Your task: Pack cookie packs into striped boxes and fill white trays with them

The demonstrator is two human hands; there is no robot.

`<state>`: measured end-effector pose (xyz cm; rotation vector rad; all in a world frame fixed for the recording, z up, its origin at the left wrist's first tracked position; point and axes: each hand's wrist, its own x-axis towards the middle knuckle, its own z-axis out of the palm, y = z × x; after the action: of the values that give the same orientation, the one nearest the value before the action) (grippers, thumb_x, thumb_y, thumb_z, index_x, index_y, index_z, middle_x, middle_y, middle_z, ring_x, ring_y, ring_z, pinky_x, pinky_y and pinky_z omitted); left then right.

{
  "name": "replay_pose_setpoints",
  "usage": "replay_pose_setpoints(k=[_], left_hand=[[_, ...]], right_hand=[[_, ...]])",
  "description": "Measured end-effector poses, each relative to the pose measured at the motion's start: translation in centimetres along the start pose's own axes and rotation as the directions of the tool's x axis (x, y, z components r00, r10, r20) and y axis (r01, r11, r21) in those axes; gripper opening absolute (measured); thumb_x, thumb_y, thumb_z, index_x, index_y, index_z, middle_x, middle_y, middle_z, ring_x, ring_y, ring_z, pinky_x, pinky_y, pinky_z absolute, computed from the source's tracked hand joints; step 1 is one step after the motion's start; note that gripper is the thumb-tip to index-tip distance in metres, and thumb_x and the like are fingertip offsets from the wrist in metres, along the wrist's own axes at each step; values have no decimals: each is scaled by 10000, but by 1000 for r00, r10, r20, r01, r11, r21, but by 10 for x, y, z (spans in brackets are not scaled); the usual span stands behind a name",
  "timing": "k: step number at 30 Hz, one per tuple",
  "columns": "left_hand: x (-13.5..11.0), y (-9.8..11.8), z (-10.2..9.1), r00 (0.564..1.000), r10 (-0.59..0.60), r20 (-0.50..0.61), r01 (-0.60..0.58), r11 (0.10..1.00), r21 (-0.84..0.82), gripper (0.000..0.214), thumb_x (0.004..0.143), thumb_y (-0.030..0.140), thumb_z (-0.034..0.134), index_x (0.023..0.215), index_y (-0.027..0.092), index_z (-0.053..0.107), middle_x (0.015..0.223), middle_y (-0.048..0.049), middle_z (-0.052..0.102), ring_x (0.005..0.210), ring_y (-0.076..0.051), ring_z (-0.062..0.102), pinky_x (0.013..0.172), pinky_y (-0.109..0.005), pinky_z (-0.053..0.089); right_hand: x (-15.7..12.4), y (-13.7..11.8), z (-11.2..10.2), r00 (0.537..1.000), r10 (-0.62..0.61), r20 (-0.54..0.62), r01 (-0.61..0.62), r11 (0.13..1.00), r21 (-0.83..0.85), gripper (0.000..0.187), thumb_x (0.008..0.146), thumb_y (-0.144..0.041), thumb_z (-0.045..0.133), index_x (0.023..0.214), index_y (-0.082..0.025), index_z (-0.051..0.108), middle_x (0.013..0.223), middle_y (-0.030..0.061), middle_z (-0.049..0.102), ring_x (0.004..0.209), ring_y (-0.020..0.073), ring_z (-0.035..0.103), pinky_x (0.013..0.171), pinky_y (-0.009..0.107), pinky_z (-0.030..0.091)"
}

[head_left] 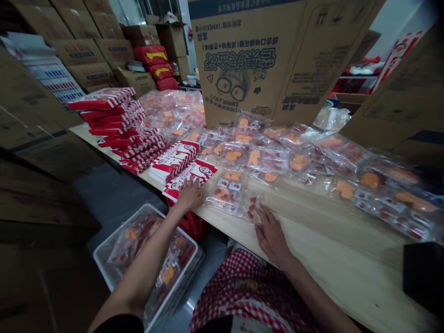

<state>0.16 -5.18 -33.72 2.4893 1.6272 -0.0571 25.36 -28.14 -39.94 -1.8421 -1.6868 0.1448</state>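
My left hand (190, 194) lies fingers out on a flat red-and-white striped carton (189, 178) at the near edge of the wooden table (329, 240). My right hand (272, 236) rests flat on the table, fingertips touching a clear packet of red and orange snacks (251, 206). A second clear packet (225, 194) lies between the hands. More striped cartons (175, 159) are stacked just behind the left hand.
Several clear snack packets (270, 152) cover the table's far half. A tall pile of flat striped cartons (118, 125) stands at far left. A large cardboard box (263, 55) stands behind. A clear bin (145, 259) of packets sits on the floor below left. A black object (423, 273) lies at right.
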Motion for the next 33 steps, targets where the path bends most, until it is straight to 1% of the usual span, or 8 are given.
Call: replay_pose_setpoints(k=[2,7,11,14,18,24,30,33], left_hand=[[3,-24,-3,999,-27,41,25,999,34,634,926,481,552,1460,147,474,1478,-235,525,1400,-423,466,1095,-541,411],[7,-55,-5,997,-4,79,-1,998,65,416,962,394,504,1322,198,575,1361,-175,618,1243,-314,610,1027,-424,475],[10,-62,-6,998,-26,52,22,996,85,534,944,531,522,1351,186,536,1438,-193,551,1308,-344,556,1045,-453,460],[11,-66,-7,998,-32,52,27,996,90,649,916,594,549,1399,166,481,1399,-209,581,1273,-348,587,1006,-444,483],[8,-73,-13,996,33,77,-40,995,86,637,931,519,565,1444,159,450,1365,-204,627,1237,-324,632,1002,-392,489],[1,-82,-24,984,122,126,-135,985,106,616,855,472,649,1387,185,531,1371,-171,635,1267,-314,616,1053,-366,469],[-12,-78,-32,963,199,180,-224,966,131,502,913,428,577,1364,208,561,1236,-134,703,1170,-275,662,1011,-340,491],[-18,-72,-36,964,190,187,-220,963,153,465,938,352,548,1381,211,560,1185,-132,723,1115,-256,691,973,-316,514]], right_hand=[[-10,10,1,999,24,-21,-24,1000,8,490,964,-165,395,1449,-187,464,1543,172,448,1425,293,448,1103,529,447],[-27,26,1,995,27,-97,-26,1000,9,439,968,-161,387,1392,-184,498,1465,172,509,1363,299,499,1083,541,466],[-30,26,2,992,-2,-122,3,1000,2,428,952,-146,402,1357,-188,532,1449,170,521,1322,306,533,1053,544,490],[-28,23,4,993,-13,-114,13,1000,2,430,931,-124,401,1324,-176,568,1449,175,525,1321,318,535,1057,564,482],[-28,18,4,996,-12,-90,19,997,75,437,917,-113,408,1309,-178,591,1456,157,525,1335,298,529,1093,540,475],[-43,21,1,996,1,-92,14,988,156,425,926,-129,424,1300,-216,608,1450,117,540,1330,271,540,1121,527,469],[-53,31,-8,994,29,-103,-4,972,236,392,938,-145,423,1260,-228,629,1404,107,578,1292,257,576,1118,508,482],[-53,34,-8,994,8,-106,19,967,252,370,948,-154,416,1226,-226,650,1361,111,608,1249,258,607,1087,510,509]])
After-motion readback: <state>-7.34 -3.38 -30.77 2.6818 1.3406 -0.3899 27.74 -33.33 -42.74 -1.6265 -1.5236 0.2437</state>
